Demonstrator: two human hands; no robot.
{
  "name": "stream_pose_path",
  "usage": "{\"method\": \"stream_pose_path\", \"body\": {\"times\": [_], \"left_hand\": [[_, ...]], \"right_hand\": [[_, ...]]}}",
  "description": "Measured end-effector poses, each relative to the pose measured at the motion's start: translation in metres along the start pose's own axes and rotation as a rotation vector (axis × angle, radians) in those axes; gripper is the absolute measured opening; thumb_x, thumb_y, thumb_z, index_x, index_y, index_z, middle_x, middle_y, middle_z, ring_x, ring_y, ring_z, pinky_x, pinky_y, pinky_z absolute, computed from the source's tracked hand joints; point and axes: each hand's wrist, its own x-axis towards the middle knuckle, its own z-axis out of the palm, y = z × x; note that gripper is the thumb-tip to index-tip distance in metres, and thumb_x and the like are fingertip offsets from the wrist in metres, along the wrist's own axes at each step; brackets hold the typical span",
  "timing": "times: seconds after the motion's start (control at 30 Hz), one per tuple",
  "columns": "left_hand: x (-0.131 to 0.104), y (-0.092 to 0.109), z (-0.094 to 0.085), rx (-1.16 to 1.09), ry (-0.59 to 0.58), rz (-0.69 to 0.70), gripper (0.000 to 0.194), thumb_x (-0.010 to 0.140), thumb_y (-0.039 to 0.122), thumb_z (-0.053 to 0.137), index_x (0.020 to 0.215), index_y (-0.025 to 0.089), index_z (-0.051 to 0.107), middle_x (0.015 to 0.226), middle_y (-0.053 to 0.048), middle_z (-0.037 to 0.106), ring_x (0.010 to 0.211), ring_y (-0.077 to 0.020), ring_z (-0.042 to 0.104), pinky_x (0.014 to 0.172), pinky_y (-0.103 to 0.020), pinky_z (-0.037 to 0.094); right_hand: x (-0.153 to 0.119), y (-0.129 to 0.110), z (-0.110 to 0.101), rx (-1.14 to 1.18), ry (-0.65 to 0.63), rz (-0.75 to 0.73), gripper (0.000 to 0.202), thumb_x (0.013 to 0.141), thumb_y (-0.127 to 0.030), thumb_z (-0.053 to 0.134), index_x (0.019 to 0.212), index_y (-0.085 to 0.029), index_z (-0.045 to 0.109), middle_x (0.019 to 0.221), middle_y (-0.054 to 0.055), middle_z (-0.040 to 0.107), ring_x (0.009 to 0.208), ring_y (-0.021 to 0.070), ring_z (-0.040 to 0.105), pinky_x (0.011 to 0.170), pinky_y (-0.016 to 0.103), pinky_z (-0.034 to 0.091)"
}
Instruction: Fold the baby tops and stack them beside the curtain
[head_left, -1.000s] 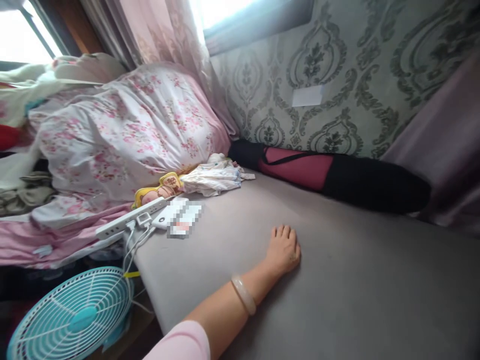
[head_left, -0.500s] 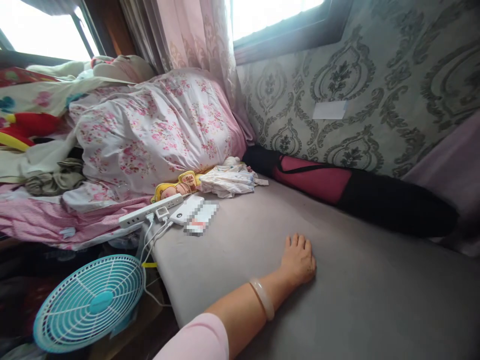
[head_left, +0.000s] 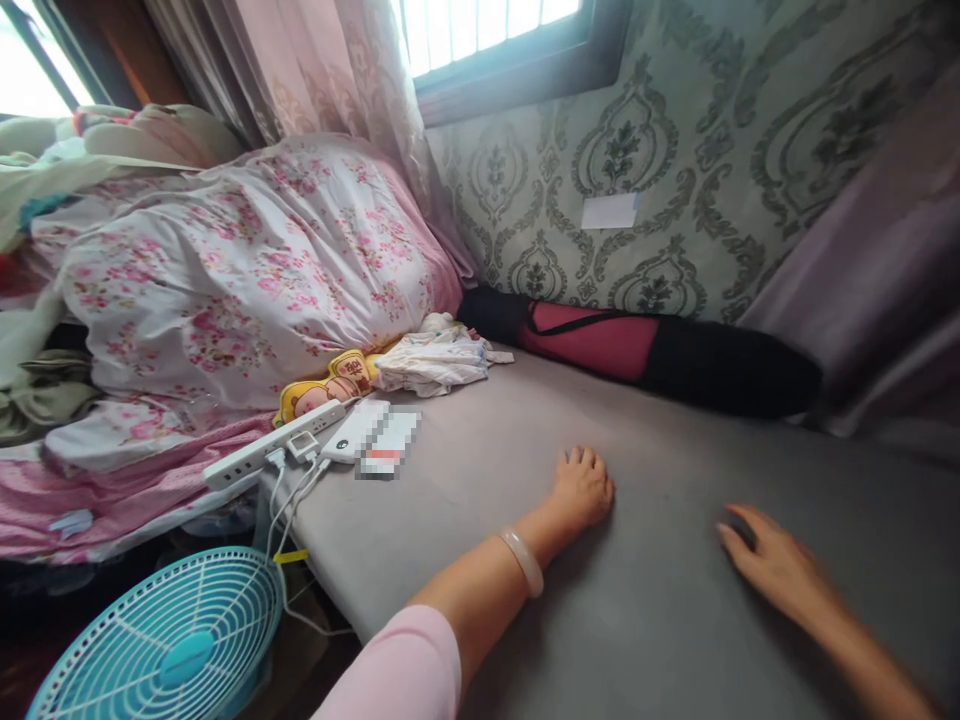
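My left hand (head_left: 585, 487), with a pale bangle (head_left: 523, 562) on its wrist, rests palm down on the grey mattress (head_left: 465, 480). Its fingers are slightly bent and apart, with nothing seen in them. To the right, my right hand (head_left: 765, 552) hovers over or touches the same surface; which one I cannot tell. Thumb and fingers stand apart there, a little blurred, and hold nothing visible. Beyond both hands, a long black and dark pink bag (head_left: 592, 345) lies along the wall.
At the left edge are a white power strip (head_left: 274, 445) with cables, a white box-like device (head_left: 356, 432) and a blurred-out item (head_left: 390, 445). Behind lie a crumpled cloth (head_left: 439, 360), a yellow cushion (head_left: 319, 388) and floral bedding (head_left: 247, 260). A blue fan (head_left: 187, 655) stands beside the mattress.
My right hand has come into view from the right. My left hand stays planted on the mattress, its fingers a bit more bent. The view has turned slightly to the right.
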Motion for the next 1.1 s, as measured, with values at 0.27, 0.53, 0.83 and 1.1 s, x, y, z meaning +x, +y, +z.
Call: {"method": "stream_pose_path", "body": {"times": [0.27, 0.53, 0.83, 1.1], "left_hand": [[-0.014, -0.066, -0.027, -0.21, -0.051, 0.232, 0.025, 0.093, 0.025, 0.045, 0.109, 0.016, 0.062, 0.113, -0.008, 0.064, 0.104, -0.0171, 0.059, 0.093, -0.026, 0.046], [-0.029, -0.208, -0.09, -0.125, 0.209, -0.385, 0.023, 0.085, 0.018, 0.052, 0.101, 0.018, 0.068, 0.106, -0.006, 0.07, 0.101, -0.0175, 0.062, 0.092, -0.026, 0.046], [-0.043, -0.312, -0.162, 0.128, 0.474, -0.889, 0.042, 0.084, 0.026, 0.047, 0.119, 0.006, 0.06, 0.123, -0.024, 0.056, 0.119, -0.0362, 0.05, 0.1, -0.045, 0.038], [-0.043, -0.347, -0.162, -0.117, 0.454, -1.13, 0.036, 0.071, 0.04, 0.065, 0.094, 0.012, 0.061, 0.103, -0.02, 0.065, 0.108, -0.0416, 0.055, 0.083, -0.048, 0.044]], "right_hand": [[-0.007, -0.083, 0.05, 0.008, -0.1, -0.116, 0.048, 0.082, -0.045, 0.041, 0.115, -0.018, 0.065, 0.128, 0.016, 0.061, 0.122, 0.0321, 0.056, 0.106, 0.048, 0.042], [-0.019, -0.092, 0.069, -0.091, 0.011, -0.135, 0.054, 0.09, -0.044, 0.031, 0.119, -0.01, 0.061, 0.133, 0.019, 0.057, 0.124, 0.0333, 0.052, 0.102, 0.051, 0.042], [-0.026, -0.097, 0.069, -0.141, 0.036, -0.168, 0.053, 0.094, -0.041, 0.028, 0.121, -0.009, 0.061, 0.133, 0.018, 0.057, 0.125, 0.0315, 0.051, 0.103, 0.048, 0.04], [-0.029, -0.101, 0.07, -0.149, 0.045, -0.149, 0.05, 0.095, -0.038, 0.028, 0.121, -0.01, 0.06, 0.135, 0.017, 0.056, 0.127, 0.0308, 0.049, 0.105, 0.049, 0.038]]}}
